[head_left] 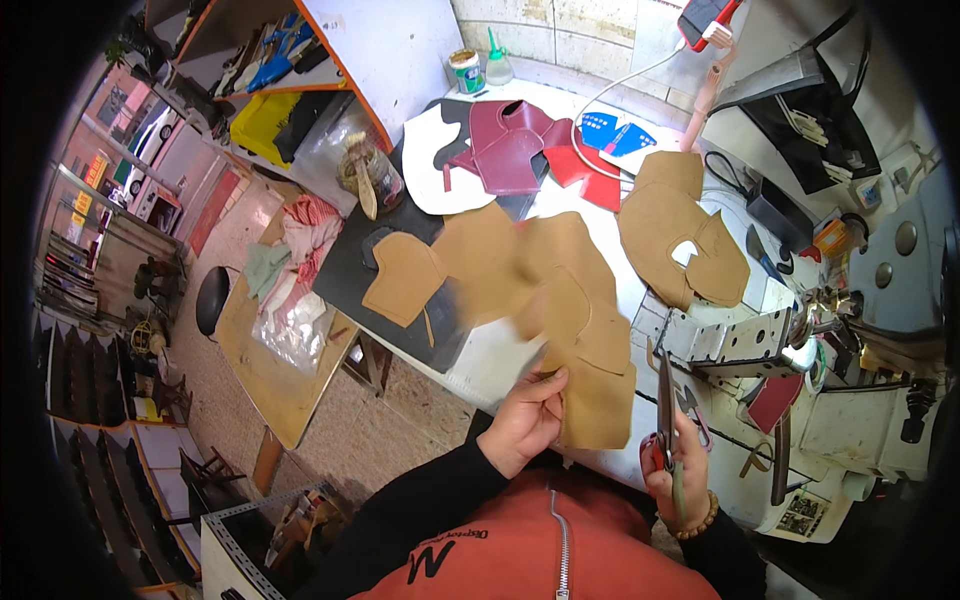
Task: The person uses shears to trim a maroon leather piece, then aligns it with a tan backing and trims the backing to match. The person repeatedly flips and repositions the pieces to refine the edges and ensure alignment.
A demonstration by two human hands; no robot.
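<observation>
My left hand [528,418] pinches the near edge of a tan leather piece [600,400] with stitched or scored curved lines. It hangs over the front of the white worktop [490,375]. Part of the tan leather further up is smeared by motion. My right hand [685,485], with a beaded bracelet at the wrist, is wrapped round a pair of scissors [667,405] with dark blades pointing away and red on the handles. The scissors stay apart from the leather, to its right. Another tan piece [405,275] lies on the black mat [345,260] at the left.
A sewing machine [900,270] stands at the right. Further tan pieces [655,235], maroon leather [500,150] and red leather [590,180] lie toward the back. A brush [362,180] rests across a jar [385,180]. A white cable [578,115] arches over the worktop.
</observation>
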